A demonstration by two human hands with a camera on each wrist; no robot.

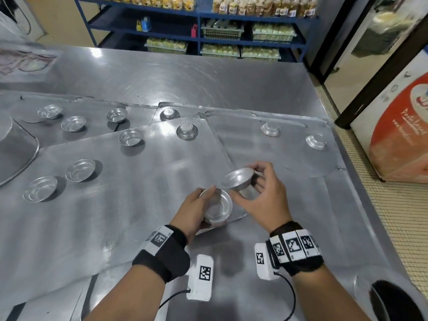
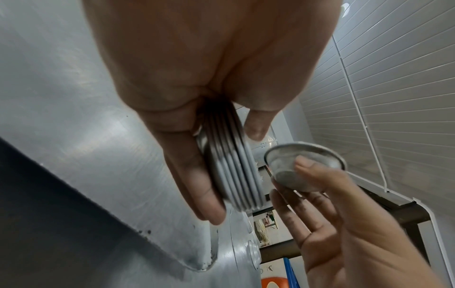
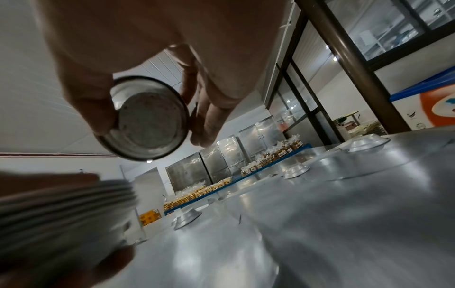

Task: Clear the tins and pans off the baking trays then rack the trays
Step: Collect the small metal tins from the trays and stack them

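My left hand grips a stack of several nested small round tins, its ribbed side showing in the left wrist view. Just to its right and a little higher, my right hand pinches a single tin between thumb and fingers, tilted; the right wrist view shows that tin's underside. Both hands hover over the front edge of a flat baking tray. Loose tins sit on the overlapping trays: some upright, others upside down.
A large metal pan sits at the left edge. The trays lie on a steel table. Blue shelving with packaged goods stands behind it. An orange and white chest is on the floor to the right.
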